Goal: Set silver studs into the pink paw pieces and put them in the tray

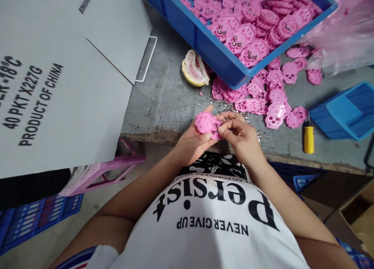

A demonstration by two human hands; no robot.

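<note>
A pink plastic casing (205, 122) lies in my left hand (191, 144), thumb pressed on its lower edge. My right hand (242, 135) pinches at the casing's right end, where a small dark opening with metal bits shows; whether a tiny part sits between those fingertips is hidden. Just beyond my hands, small metal pieces (226, 104) are scattered on the grey tabletop (157, 101). Loose pink casings (275, 115) are heaped to the right of them, some face up and some showing their insides.
A blue bin (245, 72) full of pink casings stands at the back. Left of it lies a cut pomelo piece (195, 70). A yellow-handled screwdriver (308, 139) and a smaller blue bin (344, 113) are at right. A large carton (67, 74) blocks the left side.
</note>
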